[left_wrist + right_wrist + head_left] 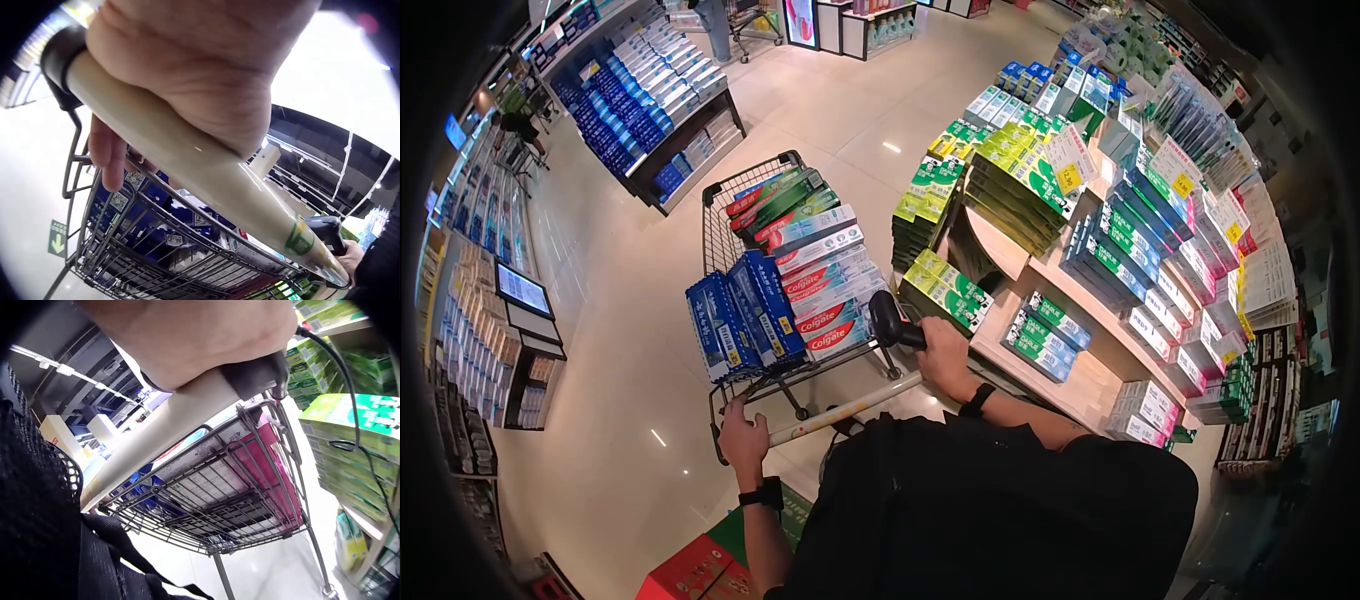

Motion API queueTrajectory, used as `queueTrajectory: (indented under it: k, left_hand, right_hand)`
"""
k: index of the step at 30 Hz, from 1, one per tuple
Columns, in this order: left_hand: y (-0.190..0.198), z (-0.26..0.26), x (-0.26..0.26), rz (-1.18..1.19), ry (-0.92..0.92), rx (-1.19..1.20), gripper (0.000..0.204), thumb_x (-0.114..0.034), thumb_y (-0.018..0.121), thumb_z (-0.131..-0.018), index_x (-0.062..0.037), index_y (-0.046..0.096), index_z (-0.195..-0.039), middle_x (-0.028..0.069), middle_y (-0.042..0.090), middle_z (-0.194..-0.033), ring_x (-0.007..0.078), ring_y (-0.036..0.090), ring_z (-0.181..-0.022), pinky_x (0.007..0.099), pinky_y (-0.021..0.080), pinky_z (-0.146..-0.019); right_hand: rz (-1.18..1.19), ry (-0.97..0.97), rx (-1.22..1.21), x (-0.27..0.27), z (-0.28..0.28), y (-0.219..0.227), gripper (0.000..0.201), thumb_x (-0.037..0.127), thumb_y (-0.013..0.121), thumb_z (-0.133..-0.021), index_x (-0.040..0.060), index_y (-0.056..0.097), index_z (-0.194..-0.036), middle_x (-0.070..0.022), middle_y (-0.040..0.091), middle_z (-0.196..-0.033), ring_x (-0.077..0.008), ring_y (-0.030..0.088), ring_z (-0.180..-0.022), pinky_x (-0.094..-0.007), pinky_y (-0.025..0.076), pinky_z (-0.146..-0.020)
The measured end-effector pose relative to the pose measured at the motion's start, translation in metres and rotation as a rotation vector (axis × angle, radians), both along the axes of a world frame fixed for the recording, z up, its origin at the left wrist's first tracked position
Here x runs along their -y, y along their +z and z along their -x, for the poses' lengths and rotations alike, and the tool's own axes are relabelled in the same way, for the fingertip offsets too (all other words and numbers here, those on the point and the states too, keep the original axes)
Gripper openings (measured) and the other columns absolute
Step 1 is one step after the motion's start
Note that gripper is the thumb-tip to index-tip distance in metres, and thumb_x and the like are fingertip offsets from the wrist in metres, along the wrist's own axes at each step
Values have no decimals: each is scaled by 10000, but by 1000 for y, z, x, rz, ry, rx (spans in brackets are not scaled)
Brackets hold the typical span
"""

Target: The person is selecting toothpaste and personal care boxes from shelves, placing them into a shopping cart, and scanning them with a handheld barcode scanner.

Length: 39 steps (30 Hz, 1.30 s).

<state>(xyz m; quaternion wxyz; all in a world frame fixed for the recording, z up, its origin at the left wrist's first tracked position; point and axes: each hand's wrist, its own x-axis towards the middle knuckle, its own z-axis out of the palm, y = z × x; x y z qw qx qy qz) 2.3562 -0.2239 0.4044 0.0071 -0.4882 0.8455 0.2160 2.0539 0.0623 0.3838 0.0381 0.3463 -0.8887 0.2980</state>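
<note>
A metal shopping cart (712,205) stands in front of me, loaded with Colgate toothpaste boxes (825,290), blue boxes (752,310) and green and red boxes (785,205). My left hand (743,437) grips the left end of its pale handle bar (845,408); in the left wrist view the palm lies on the bar (169,140) and the fingers (109,156) hang down behind it. My right hand (947,358) holds a black handheld barcode scanner (888,320) by its grip, above the right end of the bar. In the right wrist view this hand (206,344) lies over the bar.
To the right, close to the cart, rises a wooden display (1050,295) stacked with green toothpaste boxes (1025,165). Another stacked display (650,100) stands ahead left. A red box (695,572) sits low beside me. A dark cable (356,419) hangs by the right hand.
</note>
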Motion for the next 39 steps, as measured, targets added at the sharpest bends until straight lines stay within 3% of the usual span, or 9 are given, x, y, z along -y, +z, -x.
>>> queueTrajectory:
  k: [4, 11, 16, 25, 39]
  left_hand:
    - [-6, 20, 48, -17, -85, 35, 498, -263, 678, -923, -141, 671, -1406, 87, 694, -1426, 319, 761, -941, 481, 594, -905]
    - [-18, 76, 133, -50, -203, 8, 496, -290, 673, -926, -145, 665, -1401, 94, 683, -1430, 345, 759, -973, 489, 596, -915]
    - [-27, 121, 201, 81, -290, -20, 459, -264, 676, -931, -140, 668, -1372, 103, 711, -1363, 391, 753, -1037, 500, 596, -924]
    - [-11, 185, 283, -10, -327, 13, 471, -249, 699, -929, -120, 666, -1381, 81, 709, -1399, 299, 763, -930, 463, 595, -873]
    - [-18, 319, 400, -20, -517, 7, 492, -220, 705, -902, -151, 659, -1387, 65, 701, -1404, 261, 782, -872, 445, 604, -848]
  right_hand:
    - [-45, -103, 11, 22, -3, -5, 461, 58, 869, -689, 82, 592, -1057, -120, 622, -979, -373, 652, -948, -509, 523, -791]
    - [-48, -188, -17, 80, 23, -5, 403, 36, 817, -692, 68, 579, -1016, -148, 621, -967, -404, 644, -942, -523, 517, -776]
    - [2, -249, -13, 133, 49, -10, 362, 44, 805, -720, 67, 571, -996, -153, 621, -935, -410, 648, -914, -533, 517, -771]
    - [14, -273, 5, 199, 82, -1, 263, 63, 783, -782, 69, 597, -966, -152, 621, -910, -407, 643, -902, -519, 487, -783]
    - [2, -443, 30, 283, 148, -2, 366, 49, 837, -728, 87, 627, -1026, -121, 643, -950, -368, 643, -932, -474, 460, -806]
